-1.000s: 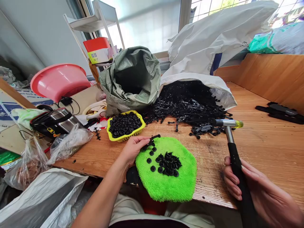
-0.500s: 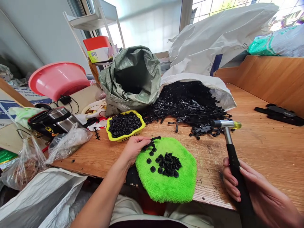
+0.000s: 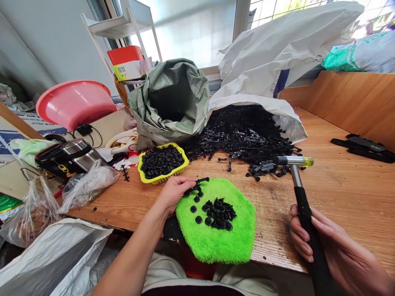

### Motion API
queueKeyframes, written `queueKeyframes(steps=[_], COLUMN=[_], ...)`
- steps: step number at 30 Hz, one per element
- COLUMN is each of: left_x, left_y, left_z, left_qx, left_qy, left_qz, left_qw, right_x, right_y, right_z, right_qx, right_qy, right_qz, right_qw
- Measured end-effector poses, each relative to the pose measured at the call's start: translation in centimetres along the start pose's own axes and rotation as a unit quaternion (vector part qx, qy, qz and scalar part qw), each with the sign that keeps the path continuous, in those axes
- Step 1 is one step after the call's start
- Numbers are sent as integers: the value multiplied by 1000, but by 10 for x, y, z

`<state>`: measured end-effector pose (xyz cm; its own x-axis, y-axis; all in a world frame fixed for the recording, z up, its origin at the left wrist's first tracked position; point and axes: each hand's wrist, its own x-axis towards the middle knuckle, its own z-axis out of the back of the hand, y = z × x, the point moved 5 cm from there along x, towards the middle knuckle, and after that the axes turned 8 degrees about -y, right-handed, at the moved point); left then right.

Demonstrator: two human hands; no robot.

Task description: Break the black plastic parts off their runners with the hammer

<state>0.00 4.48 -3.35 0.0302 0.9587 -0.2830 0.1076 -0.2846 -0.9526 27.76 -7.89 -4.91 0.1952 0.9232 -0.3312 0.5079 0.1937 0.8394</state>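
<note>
My left hand (image 3: 175, 192) pinches a small black plastic part (image 3: 196, 187) over the upper left edge of a fuzzy green cloth (image 3: 222, 246). Several black round-headed pieces (image 3: 219, 213) lie in a cluster on the cloth, with a few more in a curved row to its left. My right hand (image 3: 336, 242) is wrapped round the black handle of a hammer (image 3: 304, 205), whose head, dark at one end and yellow at the other, points up over the wooden table. Just behind my left hand stands a yellow basket (image 3: 162, 179) full of black pieces.
A heap of black parts (image 3: 240, 135) spills from a white sack (image 3: 265, 61) at the back. Beside it stands an open grey-green sack (image 3: 173, 131). Plastic bags (image 3: 89, 185), a steel flask (image 3: 80, 158) and a pink basin (image 3: 75, 102) are at left; black straps (image 3: 364, 147) lie at right.
</note>
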Motion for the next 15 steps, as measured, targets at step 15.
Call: queueKeyframes(steps=[15], left_x=[-1], left_y=[-9], left_z=[0], left_qx=[136], left_qy=[-16], left_qz=[-96], left_qw=[986], right_x=[0], right_y=[-4], right_z=[-4], right_qx=[-34], right_qy=[9], right_qz=[28], right_qw=[999])
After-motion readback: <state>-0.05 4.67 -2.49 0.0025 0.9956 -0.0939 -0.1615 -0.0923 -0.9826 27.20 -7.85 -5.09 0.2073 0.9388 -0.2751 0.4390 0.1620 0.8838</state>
